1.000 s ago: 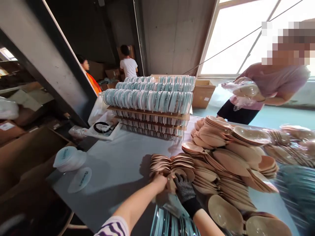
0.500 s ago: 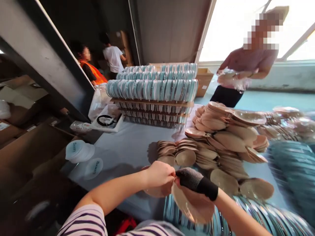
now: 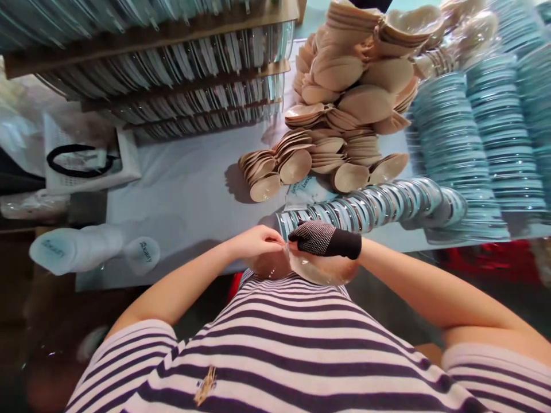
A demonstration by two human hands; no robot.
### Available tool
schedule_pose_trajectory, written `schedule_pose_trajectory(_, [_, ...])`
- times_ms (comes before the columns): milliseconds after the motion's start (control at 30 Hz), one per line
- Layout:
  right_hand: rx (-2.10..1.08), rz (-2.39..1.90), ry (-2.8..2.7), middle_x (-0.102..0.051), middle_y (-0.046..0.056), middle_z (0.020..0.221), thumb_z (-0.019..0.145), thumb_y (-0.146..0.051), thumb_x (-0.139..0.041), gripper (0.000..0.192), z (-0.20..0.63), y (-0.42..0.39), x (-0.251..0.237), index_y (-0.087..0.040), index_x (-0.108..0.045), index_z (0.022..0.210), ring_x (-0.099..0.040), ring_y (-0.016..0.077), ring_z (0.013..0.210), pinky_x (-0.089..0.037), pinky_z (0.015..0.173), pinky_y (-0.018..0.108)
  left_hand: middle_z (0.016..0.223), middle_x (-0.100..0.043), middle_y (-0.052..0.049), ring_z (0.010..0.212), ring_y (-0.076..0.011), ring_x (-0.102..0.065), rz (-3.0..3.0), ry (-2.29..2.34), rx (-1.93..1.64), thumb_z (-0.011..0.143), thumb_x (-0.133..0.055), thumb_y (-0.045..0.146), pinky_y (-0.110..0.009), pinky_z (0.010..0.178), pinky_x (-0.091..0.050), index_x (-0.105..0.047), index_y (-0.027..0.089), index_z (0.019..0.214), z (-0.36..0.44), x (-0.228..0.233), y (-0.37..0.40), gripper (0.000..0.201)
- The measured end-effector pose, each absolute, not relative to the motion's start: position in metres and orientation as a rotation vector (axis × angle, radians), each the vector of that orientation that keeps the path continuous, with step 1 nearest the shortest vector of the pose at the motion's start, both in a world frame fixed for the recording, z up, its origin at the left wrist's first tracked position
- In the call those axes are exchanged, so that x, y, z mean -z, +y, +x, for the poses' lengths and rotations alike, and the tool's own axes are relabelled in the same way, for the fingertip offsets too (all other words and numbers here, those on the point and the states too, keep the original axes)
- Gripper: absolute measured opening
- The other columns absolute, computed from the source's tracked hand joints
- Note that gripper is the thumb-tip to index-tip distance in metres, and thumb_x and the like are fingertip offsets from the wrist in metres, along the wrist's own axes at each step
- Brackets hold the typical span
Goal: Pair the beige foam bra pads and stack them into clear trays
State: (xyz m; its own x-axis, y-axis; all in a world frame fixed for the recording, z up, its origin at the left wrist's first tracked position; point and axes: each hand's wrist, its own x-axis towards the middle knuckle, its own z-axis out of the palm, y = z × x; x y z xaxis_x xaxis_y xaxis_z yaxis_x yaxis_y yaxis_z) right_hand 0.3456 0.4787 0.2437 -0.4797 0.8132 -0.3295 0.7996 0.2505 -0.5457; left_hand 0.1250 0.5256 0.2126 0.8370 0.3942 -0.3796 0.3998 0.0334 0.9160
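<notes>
- Left hand (image 3: 253, 244), bare, and gloved right hand (image 3: 318, 239) meet fingertip to fingertip, both pinching a beige silicone cup (image 3: 321, 271) close against the striped shirt (image 3: 284, 338).
- At 12 o'clock: a row of clear-lidded cases (image 3: 379, 203).
- Beyond, at 1 o'clock: heaped beige cups (image 3: 344, 97).

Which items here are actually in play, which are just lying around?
In play:
- bare left hand
- black-gloved right hand
- clear-filmed beige oval pads, pinched between both hands

Lying about:
- heap of beige oval cups
- row of round blue-rimmed cases
- white domed lids
- grey tabletop
</notes>
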Motion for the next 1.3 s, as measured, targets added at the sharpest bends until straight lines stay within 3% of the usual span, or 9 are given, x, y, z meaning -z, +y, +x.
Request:
schedule_pose_trajectory(167, [-1.175, -1.643, -2.419, -0.077, 0.007, 0.095, 0.087, -0.023, -0.058, 0.026, 0.338, 0.468, -0.237, -0.018, -0.078, 0.103, -0.067, 0.0180, 0.081, -0.047, 0.071, 0.024, 0.089, -0.078, -0.003, 0.085, -0.0184, -0.068, 1.591, 0.644, 0.042, 0.081, -0.064, 0.033, -0.026, 0.078, -0.051, -0.078, 0.017, 0.088, 0.122, -0.211, 0.528, 0.023])
schedule_pose_trajectory(333, [-1.116, -1.737, -2.276, -0.072, 0.006, 0.079, 0.089, -0.026, -0.056, 0.023, 0.329, 0.457, -0.223, -0.015, -0.076, 0.084, -0.062, 0.0166, 0.074, -0.045, 0.069, 0.025, 0.083, -0.076, -0.003, 0.081, -0.0176, -0.066, 1.585, 0.713, -0.048, 0.081, -0.061, 0.032, -0.025, 0.074, -0.049, -0.075, 0.016, 0.083, 0.123, -0.210, 0.518, 0.022])
schedule_pose_trajectory(567, [-1.010, -1.745, -1.912, -0.071, 0.007, 0.085, 0.092, -0.032, -0.052, 0.024, 0.323, 0.449, -0.204, -0.016, -0.070, 0.085, -0.063, 0.0180, 0.079, -0.048, 0.074, 0.028, 0.086, -0.076, -0.002, 0.081, -0.0182, -0.064, 1.964, 0.882, -0.056, 0.085, -0.053, 0.026, -0.026, 0.072, -0.043, -0.075, 0.021, 0.080, 0.127, -0.215, 0.509, 0.023])
schedule_pose_trajectory(800, [-0.914, -1.680, -2.134, -0.070, 0.008, 0.081, 0.093, -0.031, -0.049, 0.028, 0.347, 0.462, -0.213, -0.015, -0.070, 0.081, -0.060, 0.0185, 0.078, -0.046, 0.076, 0.029, 0.081, -0.067, 0.000, 0.075, -0.0155, -0.059, 1.770, 0.686, 0.063, 0.085, -0.056, 0.031, -0.025, 0.070, -0.043, -0.076, 0.023, 0.112, 0.122, -0.204, 0.522, 0.035])
schedule_pose_trajectory(967, [-1.172, -1.488, -2.384, -0.074, 0.009, 0.091, 0.088, -0.025, -0.055, 0.023, 0.359, 0.473, -0.228, -0.014, -0.075, 0.094, -0.063, 0.0198, 0.085, -0.048, 0.079, 0.029, 0.091, -0.066, -0.004, 0.088, -0.0168, -0.060, 1.865, 0.403, 0.101, 0.084, -0.062, 0.034, -0.026, 0.083, -0.043, -0.079, 0.018, 0.081, 0.133, -0.204, 0.523, 0.024])
schedule_pose_trajectory(1100, [-1.422, -1.273, -2.434, -0.075, 0.006, 0.088, 0.085, -0.027, -0.063, 0.021, 0.355, 0.475, -0.230, -0.015, -0.077, 0.096, -0.064, 0.0173, 0.079, -0.049, 0.076, 0.027, 0.077, -0.064, 0.000, 0.076, -0.0137, -0.057, 1.823, 0.440, 0.164, 0.085, -0.058, 0.034, -0.024, 0.070, -0.040, -0.076, 0.016, 0.079, 0.139, -0.208, 0.519, 0.026])
schedule_pose_trajectory(1200, [-1.363, -1.223, -2.433, -0.075, 0.006, 0.087, 0.084, -0.024, -0.063, 0.017, 0.352, 0.471, -0.222, -0.016, -0.077, 0.091, -0.065, 0.0177, 0.081, -0.050, 0.079, 0.028, 0.069, -0.062, 0.002, 0.068, -0.0121, -0.053, 1.800, 0.497, 0.165, 0.086, -0.056, 0.034, -0.024, 0.063, -0.035, -0.076, 0.015, 0.080, 0.139, -0.211, 0.516, 0.028])
schedule_pose_trajectory(1300, [-1.228, -1.145, -2.446, -0.075, 0.008, 0.087, 0.084, -0.027, -0.066, 0.013, 0.352, 0.465, -0.212, -0.017, -0.075, 0.084, -0.065, 0.0203, 0.086, -0.048, 0.094, 0.037, 0.069, -0.063, 0.002, 0.069, -0.0121, -0.053, 1.733, 0.498, 0.128, 0.084, -0.057, 0.030, -0.023, 0.064, -0.037, -0.076, 0.015, 0.078, 0.139, -0.209, 0.513, 0.025])
